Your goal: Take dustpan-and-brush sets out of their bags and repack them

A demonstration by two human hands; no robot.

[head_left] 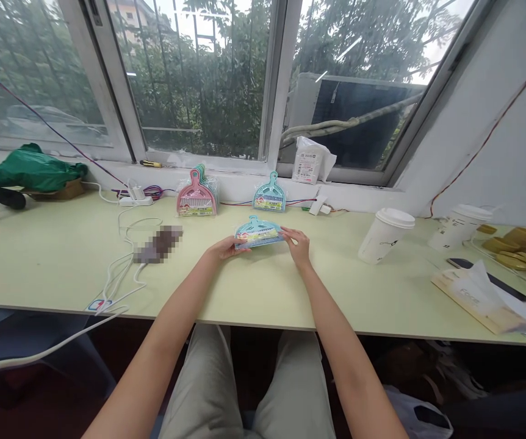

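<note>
A blue dustpan-and-brush set (pixel 259 232) in clear wrap is held just above the middle of the table, its handle toward the window. My left hand (pixel 230 247) grips its left corner, and my right hand (pixel 296 244) pinches its right corner. Behind it, a second blue set (pixel 269 194) stands upright against the wall below the window. To the left of that one, a row of wrapped sets leans on the wall, with a pink set (pixel 196 196) in front.
White cables and a power strip (pixel 135 200) lie at the left, near a green bag (pixel 29 167). On the right are a paper cup (pixel 385 235), another cup (pixel 457 228), a tissue pack (pixel 487 297) and a dark phone. The table's front edge crosses below my forearms.
</note>
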